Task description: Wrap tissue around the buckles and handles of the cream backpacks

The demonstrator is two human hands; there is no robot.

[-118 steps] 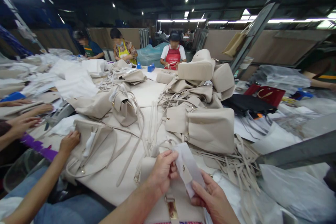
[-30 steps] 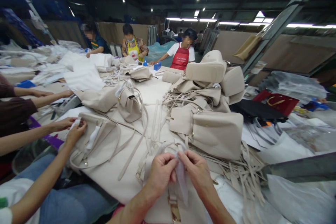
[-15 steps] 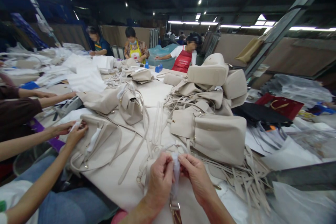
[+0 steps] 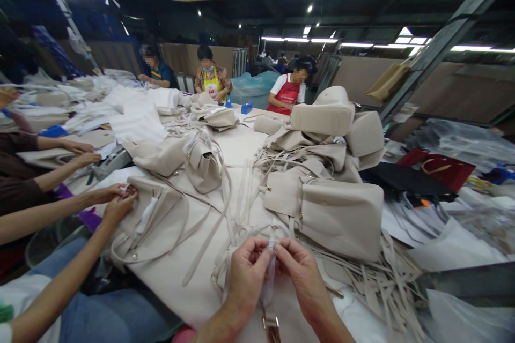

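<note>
My left hand [image 4: 248, 273] and my right hand [image 4: 296, 273] meet at the near edge of the table, each closed in a pinch. Between their fingertips is a strip of thin white wrapping [image 4: 269, 288], gripped near its top end. It hangs over a beige bag [image 4: 239, 313] lying in front of me, much of which my hands and forearms hide. Below the wrapping shows a shiny metal buckle [image 4: 270, 322]. Beside my right wrist, a small metal piece [image 4: 335, 291] lies on the pale material.
Beige bags [image 4: 341, 220] are piled at the right, with loose straps [image 4: 382, 278] below them. At left, a co-worker's hands [image 4: 120, 201] work on another beige bag [image 4: 155, 209]. Several people sit around the table [image 4: 169, 284]. A metal post [image 4: 434, 37] slants at the right.
My fingertips have drawn closer together at the top of the wrapping. Across the table, the co-worker in the red apron has pulled in an outstretched arm. The view has shifted slightly.
</note>
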